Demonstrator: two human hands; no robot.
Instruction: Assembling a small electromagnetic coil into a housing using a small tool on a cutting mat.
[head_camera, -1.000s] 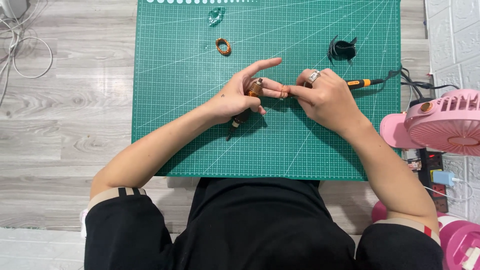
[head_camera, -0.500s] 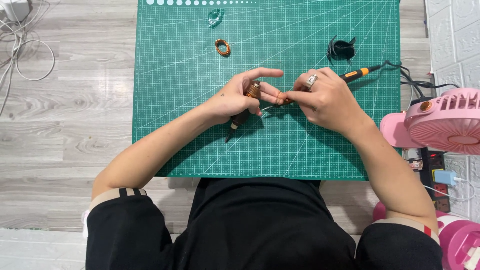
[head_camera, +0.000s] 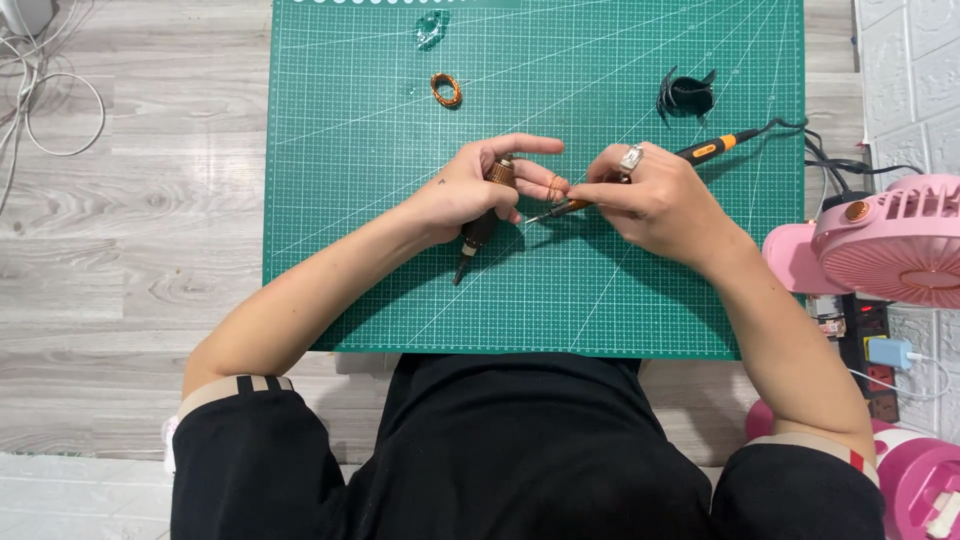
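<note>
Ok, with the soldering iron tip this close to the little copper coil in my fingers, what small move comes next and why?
Probably ease the soldering iron tip the last bit onto the copper coil. The right hand holds the iron pen-style, its tip just short of the coil pinched by the left hand, which also holds a brown-handled tool steady on the green cutting mat.

The matt green cutting mat (head_camera: 350, 250), printed with a fine pale grid, is lying on pale grey wood-grain floor boards (head_camera: 130, 230) with a dull finish. The left hand (head_camera: 462, 190) is gripping a dark, smooth-looking rod wound with glossy copper-coloured wire (head_camera: 483, 215). The right hand (head_camera: 655, 195), wearing a shiny metal ring (head_camera: 631, 157), is holding a soldering iron with a black and orange plastic handle (head_camera: 705, 151) and a metal tip. A small coil of bright copper-coloured wire (head_camera: 446, 89) is resting on the mat. The pink fan (head_camera: 890, 245) is showing smooth, slightly glossy plastic.
</note>
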